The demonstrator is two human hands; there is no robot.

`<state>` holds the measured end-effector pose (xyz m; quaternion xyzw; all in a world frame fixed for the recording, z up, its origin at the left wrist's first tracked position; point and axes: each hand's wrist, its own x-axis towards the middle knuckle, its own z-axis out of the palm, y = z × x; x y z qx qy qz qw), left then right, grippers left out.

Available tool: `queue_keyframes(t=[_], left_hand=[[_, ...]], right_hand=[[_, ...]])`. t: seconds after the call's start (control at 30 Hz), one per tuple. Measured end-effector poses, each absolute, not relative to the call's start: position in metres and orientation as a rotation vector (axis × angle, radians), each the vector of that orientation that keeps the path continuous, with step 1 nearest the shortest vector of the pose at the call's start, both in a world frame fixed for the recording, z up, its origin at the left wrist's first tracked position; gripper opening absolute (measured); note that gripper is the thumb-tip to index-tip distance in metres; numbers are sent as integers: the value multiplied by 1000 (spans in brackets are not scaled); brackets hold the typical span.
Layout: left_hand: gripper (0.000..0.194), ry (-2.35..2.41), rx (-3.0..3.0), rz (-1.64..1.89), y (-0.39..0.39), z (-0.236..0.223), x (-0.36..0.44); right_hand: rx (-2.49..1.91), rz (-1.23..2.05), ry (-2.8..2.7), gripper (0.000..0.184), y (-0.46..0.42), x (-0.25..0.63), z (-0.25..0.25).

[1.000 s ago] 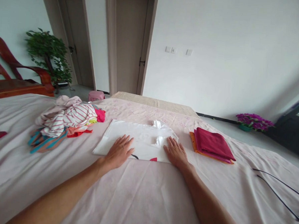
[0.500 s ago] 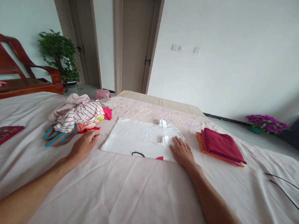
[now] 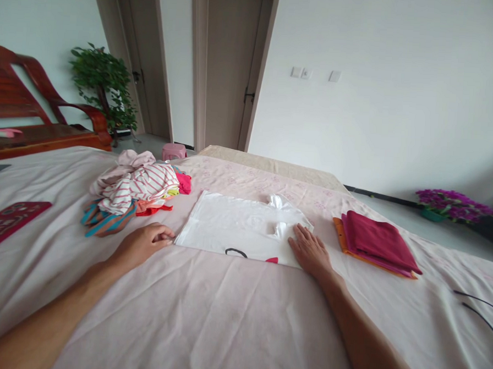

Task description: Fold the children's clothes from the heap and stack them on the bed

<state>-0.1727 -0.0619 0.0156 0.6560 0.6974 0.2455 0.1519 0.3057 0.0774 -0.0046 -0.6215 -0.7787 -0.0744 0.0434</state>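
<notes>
A white T-shirt (image 3: 236, 222) lies folded lengthwise on the bed sheet, its short sleeves towards the right and part of a black and red print showing along the near edge. My left hand (image 3: 150, 240) is at the shirt's near left corner, fingers curled and closed at the fabric edge; the fingertips are partly hidden. Flat on the shirt's right end, near the collar, rests my right hand (image 3: 311, 251) with its fingers stretched out.
A heap of crumpled clothes (image 3: 136, 190) sits left of the shirt. On the right is a stack of folded dark red and orange clothes (image 3: 381, 244). A red printed item (image 3: 13, 224) lies far left, dark cords (image 3: 477, 307) far right. Beyond stands a wooden bench (image 3: 68, 125).
My left hand has moved right and slightly down, to the shirt's near left corner. My right hand stays flat on the shirt. The view has shifted slightly.
</notes>
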Motion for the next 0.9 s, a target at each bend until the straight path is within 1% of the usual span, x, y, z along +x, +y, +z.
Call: queue_keyframes(t=[0.17,0.3,0.4,0.53,0.67,0.8,0.9], left_hand=[[21,2000,2016,654,-61,16,-171],[21,2034,2063,646,-58,10,-174],[24,2114,1984,730,-55,5,-184],[27,2393,1847,886,-54,8,-206],[23,2726,1898,960,-64,23,-218],[32,3038,1966,1038,-73,35,-212],[30,2982,2056,963,-72,34,-207]], right_hand=[[-1891,-234,-2387,58,78,306,-5],[-1891,-221,-2383,57,77,306,-3],[-1896,-220,-2384,56,76,304,-1],[-1897,-233,-2382,56,74,304,0],[-1891,-236,-2373,56,76,306,-3],[-1863,-247,-2377,56,79,308,-7],[-1867,-247,-2380,57,80,309,-9]])
